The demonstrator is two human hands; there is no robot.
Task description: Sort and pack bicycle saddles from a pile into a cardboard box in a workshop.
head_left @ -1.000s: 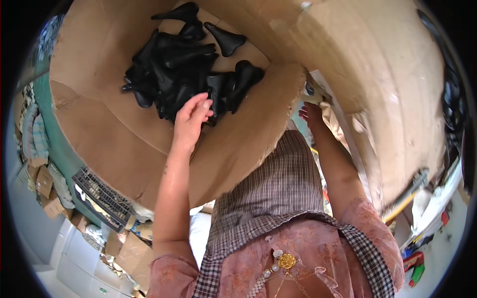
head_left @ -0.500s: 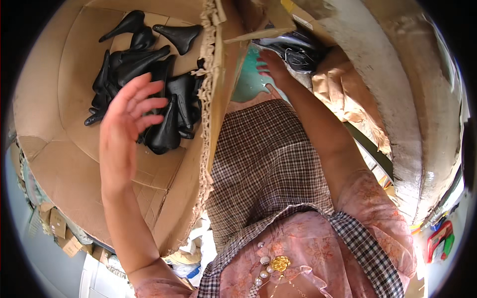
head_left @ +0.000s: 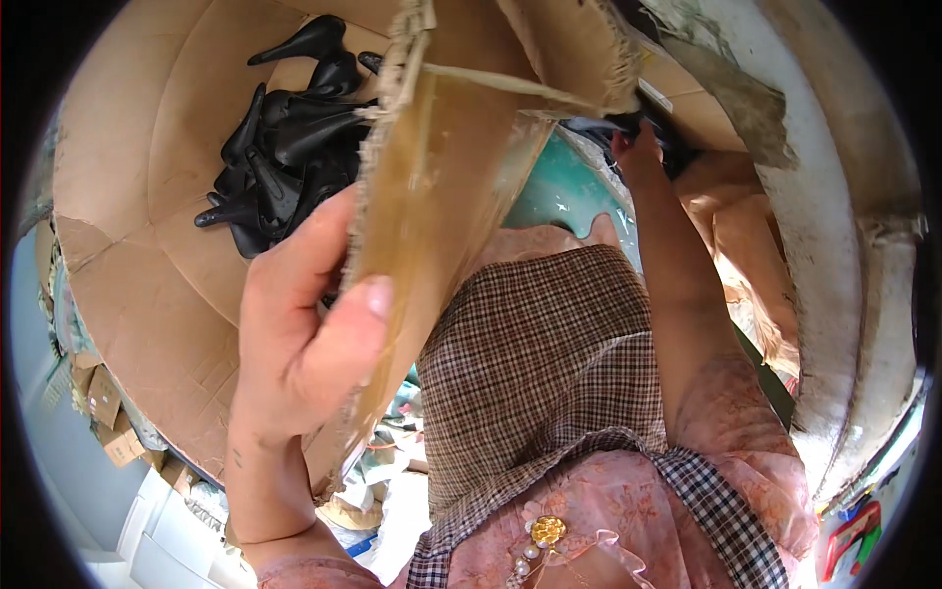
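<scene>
My left hand (head_left: 304, 344) is closed over the torn top edge of a cardboard box wall (head_left: 432, 187), its thumb on the side nearer my body. Inside that box, left of the wall, lies a heap of black bicycle saddles (head_left: 304, 133), long-nosed and smooth, partly hidden by my left hand and the wall. At the upper right my right hand (head_left: 640, 147) reaches into a second container, its fingers curled against a dark thing. What it grips is mostly in shadow, so I cannot make out its kind. Black glossy items (head_left: 677, 137) lie around that hand.
A turquoise surface (head_left: 564, 187) lies between the box wall and my right forearm. Crumpled brown paper (head_left: 731, 221) is beyond that forearm. A worn, pale cardboard edge (head_left: 800, 196) curves down the right side. Small cartons (head_left: 113, 417) stand at the lower left.
My left hand, open over the saddles before, has moved right and taken hold of the box wall. My right hand, open earlier, has moved right and closed. The view has shifted.
</scene>
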